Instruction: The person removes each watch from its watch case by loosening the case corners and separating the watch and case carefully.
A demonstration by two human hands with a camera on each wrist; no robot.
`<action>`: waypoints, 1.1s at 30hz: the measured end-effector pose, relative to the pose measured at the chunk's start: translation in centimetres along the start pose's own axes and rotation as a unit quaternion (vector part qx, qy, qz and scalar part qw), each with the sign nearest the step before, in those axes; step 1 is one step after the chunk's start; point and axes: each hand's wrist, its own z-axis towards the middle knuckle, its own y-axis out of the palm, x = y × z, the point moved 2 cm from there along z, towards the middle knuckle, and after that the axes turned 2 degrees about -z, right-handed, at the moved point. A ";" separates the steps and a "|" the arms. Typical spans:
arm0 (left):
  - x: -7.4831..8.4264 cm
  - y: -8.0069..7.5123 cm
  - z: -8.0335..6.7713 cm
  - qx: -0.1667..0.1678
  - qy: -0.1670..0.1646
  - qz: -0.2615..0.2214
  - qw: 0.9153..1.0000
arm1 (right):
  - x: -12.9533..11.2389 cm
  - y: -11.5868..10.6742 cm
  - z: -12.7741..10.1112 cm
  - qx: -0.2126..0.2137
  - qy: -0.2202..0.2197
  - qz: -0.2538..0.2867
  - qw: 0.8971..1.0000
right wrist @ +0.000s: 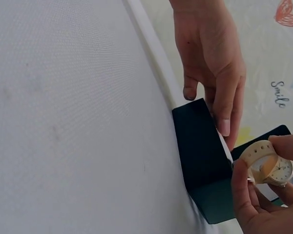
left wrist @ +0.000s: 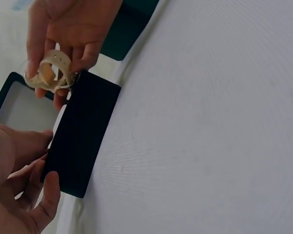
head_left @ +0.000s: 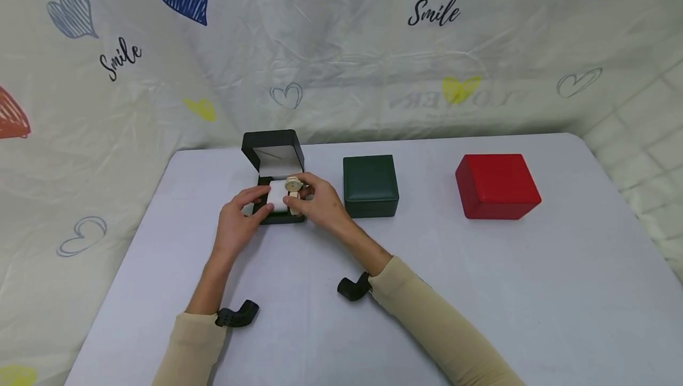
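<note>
A dark green watch box [head_left: 277,218] stands with its lid [head_left: 273,142] raised, and a white cushion [head_left: 277,196] sits inside. At the cushion's left side my left hand [head_left: 237,220] pinches it between thumb and forefinger; some fingertips are hidden in the box. My right hand [head_left: 322,202] holds a watch [head_left: 293,184] with a cream strap, just over the box's right side. In the right wrist view the watch [right wrist: 283,170] shows a pale round dial, its strap curved into a loop. The strap loop [left wrist: 56,58] has nothing inside it in the left wrist view.
A closed green box [head_left: 370,185] stands a little right of the open one. Farther right is a closed red box [head_left: 498,186]. The white tabletop [head_left: 427,291] meets a heart-printed curtain [head_left: 347,66] behind. Each wrist wears a black camera mount [head_left: 237,315].
</note>
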 end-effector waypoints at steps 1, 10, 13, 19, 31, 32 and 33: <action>0.0 -0.1 0.0 0.002 -0.002 0.003 1.000 | 0.0 -0.1 0.0 0.001 -0.001 0.002 1.000; 0.8 -0.7 -0.8 0.081 0.001 -0.024 0.996 | -0.5 -0.4 -0.3 -0.001 -0.029 0.058 0.998; 1.4 -0.7 -1.3 0.115 0.011 -0.036 0.993 | -0.7 -0.3 -0.5 -0.006 -0.038 0.078 0.996; 2.6 -0.2 -2.6 0.118 0.043 -0.075 0.989 | -0.9 -0.2 -0.7 -0.005 -0.044 0.089 0.995; 3.0 1.1 -3.9 0.039 0.047 -0.123 0.991 | -1.7 0.0 -1.0 0.019 -0.057 0.002 0.998; 2.9 1.2 -4.0 0.034 0.044 -0.121 0.991 | -1.8 0.0 -1.0 0.020 -0.058 -0.008 0.998; 2.9 1.3 -4.1 0.029 0.041 -0.121 0.991 | -1.8 0.1 -1.0 0.017 -0.058 -0.008 0.998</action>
